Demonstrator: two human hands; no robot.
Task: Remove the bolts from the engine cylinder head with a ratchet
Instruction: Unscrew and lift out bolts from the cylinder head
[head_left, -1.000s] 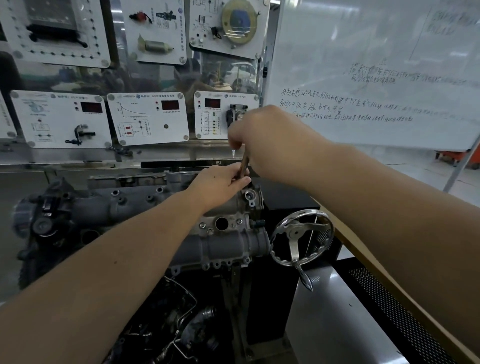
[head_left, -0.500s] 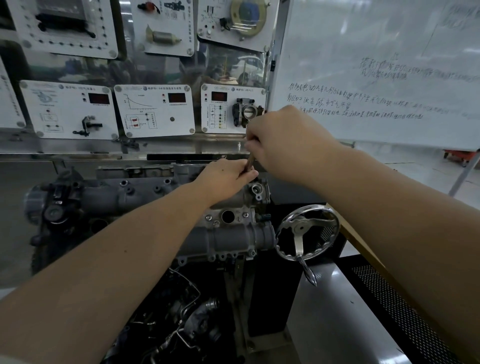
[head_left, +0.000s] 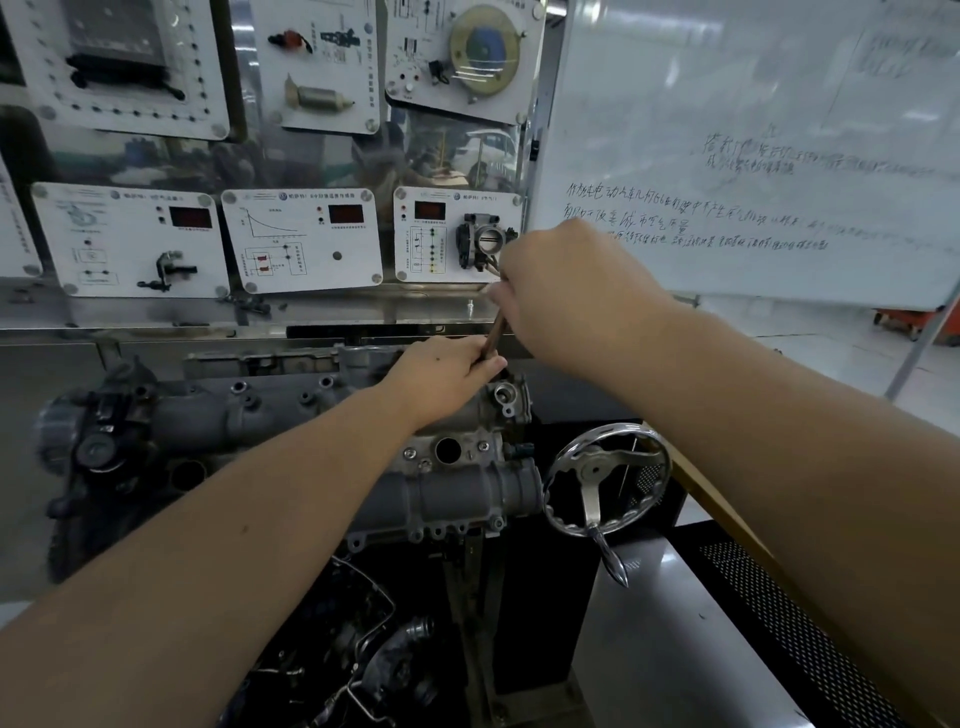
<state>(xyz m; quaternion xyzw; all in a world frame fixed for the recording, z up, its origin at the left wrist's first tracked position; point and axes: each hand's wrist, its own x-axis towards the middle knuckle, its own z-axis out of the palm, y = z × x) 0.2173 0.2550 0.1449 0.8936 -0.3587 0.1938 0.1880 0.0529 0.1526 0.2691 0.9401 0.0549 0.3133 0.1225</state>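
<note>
A workshop is shown, with a wall of white instrument panels (head_left: 301, 239) at the back and a whiteboard (head_left: 753, 156) covered in handwriting beside them, to the right. Below the panels, a grey engine cylinder head (head_left: 291, 410) is mounted on a dark stand. A chrome handwheel (head_left: 605, 480) is seen just right of the cylinder head, and a perforated black surface (head_left: 810, 613) lies further right of it.

A thin metal tool, taken to be the ratchet (head_left: 494, 336), is held above the rear right end of the cylinder head, tilted with its top leaning right. Its upper part is enclosed by the right hand (head_left: 566, 291), the fingers being curled tightly round it. Its lower part is pinched by the left hand (head_left: 441, 376), which rests on the top of the cylinder head; the tool's tip is hidden under this hand, so the bolt being worked cannot be seen. Both grips are thus narrow and closed on the tool. Several small bolts (head_left: 410, 453) are visible on the flange at the near right end of the cylinder head, around a round opening (head_left: 448, 450).
</note>
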